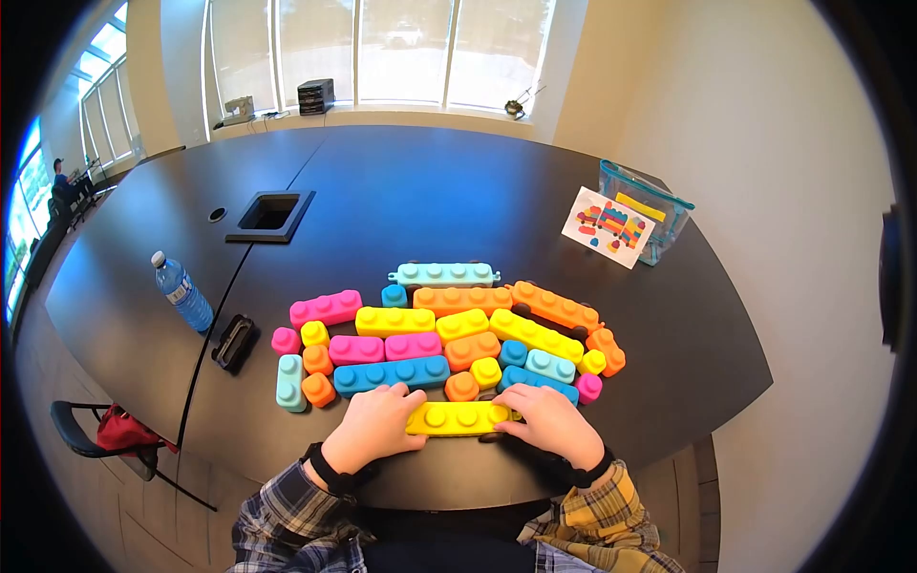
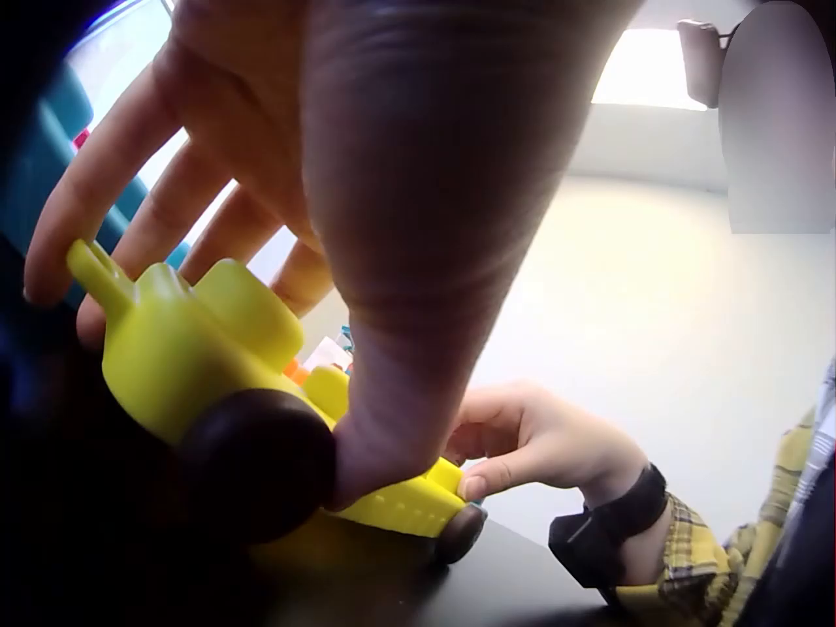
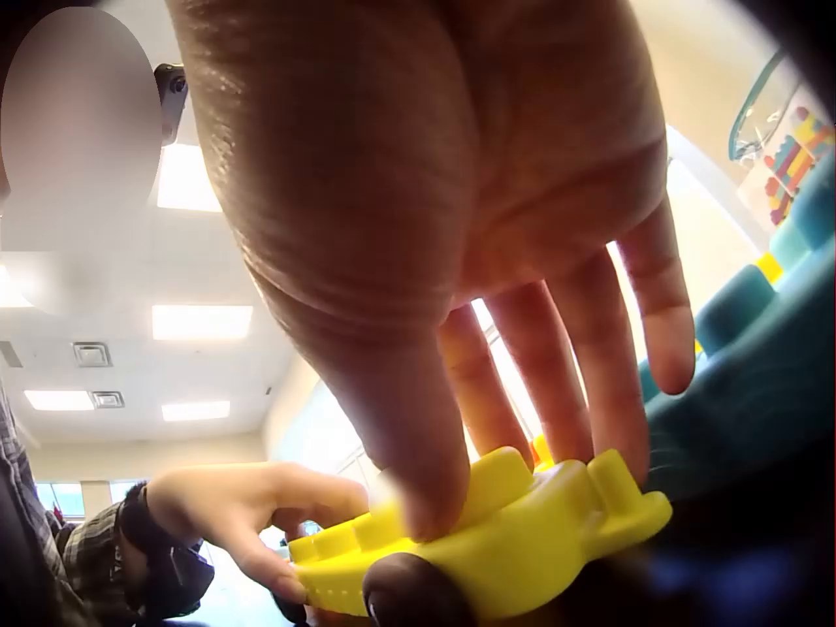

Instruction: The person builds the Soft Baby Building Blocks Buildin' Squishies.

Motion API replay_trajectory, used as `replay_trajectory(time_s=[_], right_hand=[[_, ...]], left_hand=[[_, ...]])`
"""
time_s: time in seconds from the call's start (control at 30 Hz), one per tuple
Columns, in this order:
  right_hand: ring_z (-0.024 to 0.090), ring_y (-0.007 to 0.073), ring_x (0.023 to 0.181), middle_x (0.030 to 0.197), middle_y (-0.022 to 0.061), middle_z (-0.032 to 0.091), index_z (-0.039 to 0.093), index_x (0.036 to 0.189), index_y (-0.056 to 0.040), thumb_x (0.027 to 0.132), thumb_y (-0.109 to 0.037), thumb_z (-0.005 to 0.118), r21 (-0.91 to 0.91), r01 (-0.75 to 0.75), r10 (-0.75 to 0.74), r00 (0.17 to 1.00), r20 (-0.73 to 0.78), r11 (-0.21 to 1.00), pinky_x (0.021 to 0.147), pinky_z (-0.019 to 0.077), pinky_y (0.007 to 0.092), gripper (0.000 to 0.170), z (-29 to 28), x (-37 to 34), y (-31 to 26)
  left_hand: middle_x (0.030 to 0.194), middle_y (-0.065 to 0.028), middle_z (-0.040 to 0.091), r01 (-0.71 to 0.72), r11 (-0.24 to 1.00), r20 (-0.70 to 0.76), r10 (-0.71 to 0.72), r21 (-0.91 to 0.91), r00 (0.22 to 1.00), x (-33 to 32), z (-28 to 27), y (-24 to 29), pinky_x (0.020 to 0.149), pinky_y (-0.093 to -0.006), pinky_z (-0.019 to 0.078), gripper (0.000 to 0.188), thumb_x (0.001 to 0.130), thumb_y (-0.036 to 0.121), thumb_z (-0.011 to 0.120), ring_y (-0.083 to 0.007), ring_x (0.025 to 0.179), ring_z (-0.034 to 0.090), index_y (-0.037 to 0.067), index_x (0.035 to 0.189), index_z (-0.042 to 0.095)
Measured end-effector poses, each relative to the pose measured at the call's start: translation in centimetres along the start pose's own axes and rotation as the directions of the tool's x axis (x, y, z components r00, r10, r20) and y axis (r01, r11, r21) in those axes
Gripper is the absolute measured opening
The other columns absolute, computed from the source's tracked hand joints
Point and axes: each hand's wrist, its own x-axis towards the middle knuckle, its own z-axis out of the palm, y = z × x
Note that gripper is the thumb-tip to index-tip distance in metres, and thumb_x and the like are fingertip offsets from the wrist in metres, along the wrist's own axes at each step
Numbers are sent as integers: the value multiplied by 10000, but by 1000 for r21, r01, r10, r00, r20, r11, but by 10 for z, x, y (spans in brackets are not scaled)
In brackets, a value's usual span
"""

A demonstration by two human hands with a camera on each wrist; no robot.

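A yellow wheeled block base (image 1: 463,418) with round studs lies near the table's front edge. The left hand (image 1: 376,426) grips its left end, thumb on the near side and fingers on the far side. At the other end the right hand (image 1: 554,420) holds it the same way. Dark wheels (image 2: 259,465) and a hook-like end piece (image 2: 102,277) show in the left wrist view. In the right wrist view, the thumb presses the side of the yellow base (image 3: 523,555) above a dark wheel.
Just beyond the hands lie several coloured blocks, among them a long blue one (image 1: 392,375) and a light-blue wheeled base (image 1: 444,274). A water bottle (image 1: 183,292) and black case (image 1: 235,344) stand left; a picture card (image 1: 607,227) leans on a clear bag (image 1: 669,215) at back right.
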Motion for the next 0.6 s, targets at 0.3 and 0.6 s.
replay_trajectory(time_s=[0.3,0.6], right_hand=[[700,333,959,1053,97,699,716,1127,-67,902,-212,799,54,-92,93,996,-16,994,817,570,404,280,0,-1,-2],[709,297,897,1050,70,633,716,1117,-103,900,-241,799,-31,-137,135,989,-58,990,727,579,420,270,5,2,-9]], left_hand=[[1015,-64,672,146,989,-119,-146,-8,982,-2,3,9,763,-421,580,592,710,453,906,-274,951,694,102,1142,704],[1063,-85,623,184,978,-188,-199,-97,962,-3,4,9,821,-422,574,639,698,390,942,-291,991,673,72,1200,707]])
